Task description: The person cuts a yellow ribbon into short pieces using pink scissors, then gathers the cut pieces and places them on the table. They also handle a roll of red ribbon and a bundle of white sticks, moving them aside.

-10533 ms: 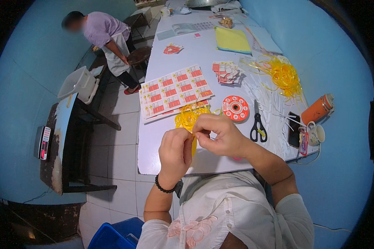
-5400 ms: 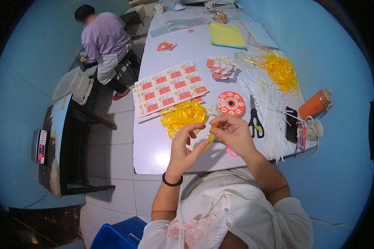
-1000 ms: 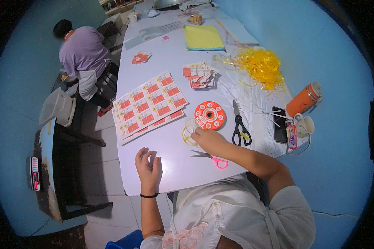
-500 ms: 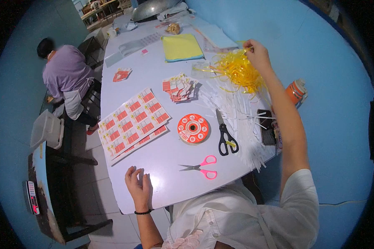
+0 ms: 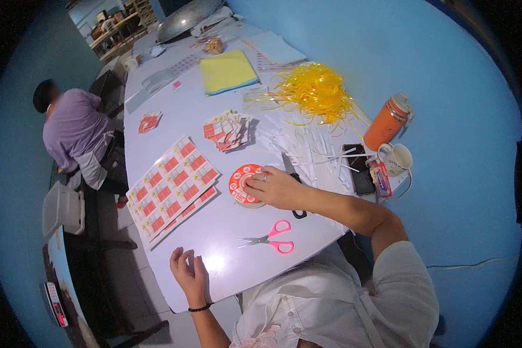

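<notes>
My right hand (image 5: 277,187) reaches across the table onto a flat round spool (image 5: 238,188) with an orange and white label, its fingers curled over the middle. Part of the hub is hidden under those fingers. Black-handled scissors (image 5: 298,214) lie partly covered by the same hand and wrist. At the table's near left edge rests my left hand (image 5: 189,274), fingers apart and holding nothing. Between the hands and my body are pink-handled scissors (image 5: 271,236) with their blades slightly spread. Printed label sheets (image 5: 171,185) in red and white lie left of the spool.
Cut labels (image 5: 229,129) form a pile beyond the spool. White strips (image 5: 313,153) and a yellow ribbon heap (image 5: 316,93) spread at the right. An orange bottle (image 5: 385,123), a phone (image 5: 358,168) and a mug (image 5: 397,158) stand or lie rightmost. Another person (image 5: 78,124) sits left.
My right hand has left the yellow ribbon heap and come down onto the spool. The left hand stays by the near edge. The view has shifted, showing the mug at the right.
</notes>
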### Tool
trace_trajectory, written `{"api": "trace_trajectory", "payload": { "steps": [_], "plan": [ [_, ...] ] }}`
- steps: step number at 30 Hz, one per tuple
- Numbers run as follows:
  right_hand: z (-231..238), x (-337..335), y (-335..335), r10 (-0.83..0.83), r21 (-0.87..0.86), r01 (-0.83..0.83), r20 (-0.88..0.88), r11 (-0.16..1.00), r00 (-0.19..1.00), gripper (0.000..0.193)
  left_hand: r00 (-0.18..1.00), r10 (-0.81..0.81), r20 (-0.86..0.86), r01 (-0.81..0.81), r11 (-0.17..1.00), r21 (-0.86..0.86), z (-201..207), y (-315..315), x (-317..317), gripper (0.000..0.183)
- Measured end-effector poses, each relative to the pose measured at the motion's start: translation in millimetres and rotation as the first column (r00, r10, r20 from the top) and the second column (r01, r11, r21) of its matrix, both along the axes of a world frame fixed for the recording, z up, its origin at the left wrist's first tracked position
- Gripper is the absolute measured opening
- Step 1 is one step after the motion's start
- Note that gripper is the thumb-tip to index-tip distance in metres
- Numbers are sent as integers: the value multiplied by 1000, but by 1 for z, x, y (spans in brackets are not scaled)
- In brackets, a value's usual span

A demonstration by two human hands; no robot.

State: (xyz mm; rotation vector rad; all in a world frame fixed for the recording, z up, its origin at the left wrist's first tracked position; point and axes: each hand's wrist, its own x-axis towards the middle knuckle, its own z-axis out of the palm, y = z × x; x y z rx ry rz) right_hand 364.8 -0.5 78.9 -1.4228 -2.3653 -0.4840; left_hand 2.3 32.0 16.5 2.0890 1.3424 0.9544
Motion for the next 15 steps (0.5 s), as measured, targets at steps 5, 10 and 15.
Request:
{"api": "trace_trajectory", "payload": {
  "steps": [5, 10, 15],
  "plan": [
    [29, 39, -14, -187, 58, 230, -411, 971, 892, 23, 999, 17, 29, -16, 999, -30, -5, 2, -2, 21],
    [60, 145, -46, -682, 80, 728, -292, 681, 671, 25, 1000, 9, 23, -9, 1000, 3, -9, 2, -2, 20],
    [33, 196, -65, -812, 4, 827, -186, 562, 553, 41, 1000, 10, 20, -10, 1000, -16, -8, 1, -2, 19]
  ]
}}
